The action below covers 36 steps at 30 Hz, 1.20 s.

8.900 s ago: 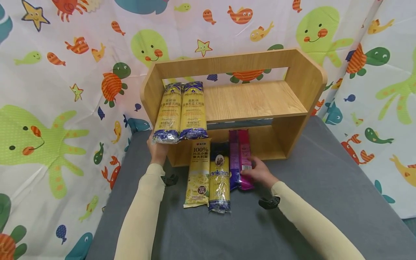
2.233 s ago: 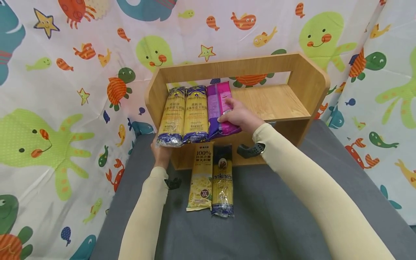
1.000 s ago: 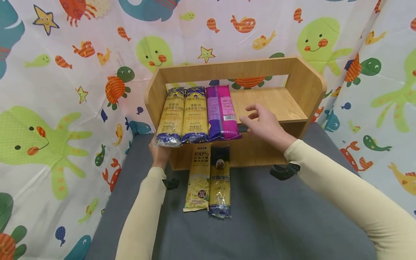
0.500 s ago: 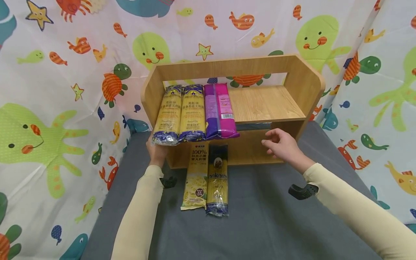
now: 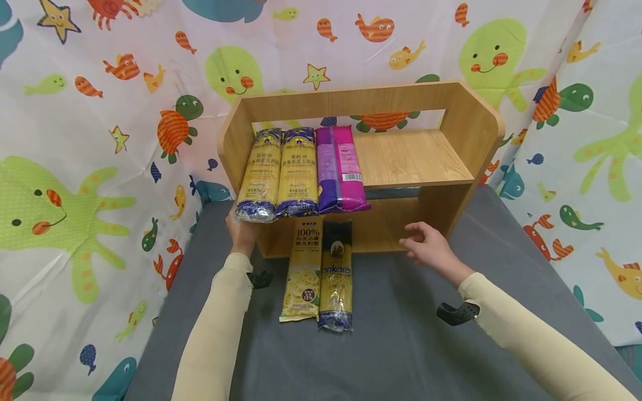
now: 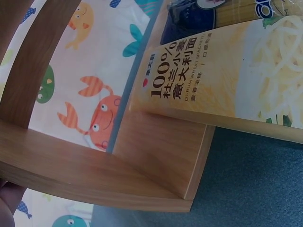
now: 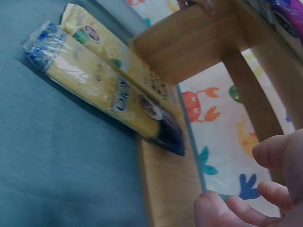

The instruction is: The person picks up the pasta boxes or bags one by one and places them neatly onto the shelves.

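Hovering loose-fingered and empty, the right hand (image 5: 428,249) nears the blue-ended yellow pasta packet (image 5: 336,275); the left hand (image 5: 243,233) grips the wooden shelf (image 5: 471,120).

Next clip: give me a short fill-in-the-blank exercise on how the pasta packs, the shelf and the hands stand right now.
1. The wooden shelf has ____ packs on its upper board.
2. The pink-purple pack lies to the ____ of the two spaghetti packs.
3. The right hand holds ____.
4. The ankara pack lies partly on the grey cloth, beside the ____ pack.

Missing words: three; right; nothing; yellow
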Available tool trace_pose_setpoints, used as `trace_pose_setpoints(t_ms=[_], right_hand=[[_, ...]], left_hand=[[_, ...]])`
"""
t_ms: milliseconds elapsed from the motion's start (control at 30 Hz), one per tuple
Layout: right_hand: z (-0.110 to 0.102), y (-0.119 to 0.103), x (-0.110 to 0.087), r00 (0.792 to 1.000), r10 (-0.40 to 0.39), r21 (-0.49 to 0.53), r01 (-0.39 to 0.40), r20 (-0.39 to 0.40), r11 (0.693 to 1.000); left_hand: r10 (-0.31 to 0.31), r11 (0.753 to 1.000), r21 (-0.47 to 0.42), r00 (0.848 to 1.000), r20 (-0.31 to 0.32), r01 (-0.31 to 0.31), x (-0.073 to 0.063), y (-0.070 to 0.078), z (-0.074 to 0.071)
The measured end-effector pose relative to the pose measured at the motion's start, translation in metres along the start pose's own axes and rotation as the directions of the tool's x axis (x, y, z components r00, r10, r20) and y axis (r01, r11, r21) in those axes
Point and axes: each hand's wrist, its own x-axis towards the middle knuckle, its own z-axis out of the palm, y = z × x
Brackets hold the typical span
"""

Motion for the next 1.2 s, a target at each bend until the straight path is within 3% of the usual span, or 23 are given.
trace_pose_setpoints(t_ms=[300,567,867,1200], right_hand=[[0.042,0.028,-0.003,0.997,0.066,0.087,-0.069,0.032,0.994],[0.08,0.038,-0.004,0.996,0.081,0.12,-0.086,0.045,0.989],[0.128,0.041,0.004,0.988,0.137,0.218,-0.15,0.074,0.964],[0.158,0.029,0.012,0.989,0.086,0.235,-0.112,0.118,0.966]], left_hand=[[0.007,1.0,0.0,1.0,0.008,-0.007,0.002,-0.003,0.002],[0.005,1.0,-0.017,1.0,0.011,-0.005,0.0,-0.003,0.001],[-0.018,0.999,-0.03,1.0,0.013,0.019,0.002,-0.004,0.0],[-0.035,0.997,-0.075,0.999,0.02,0.037,0.001,-0.005,0.0]])
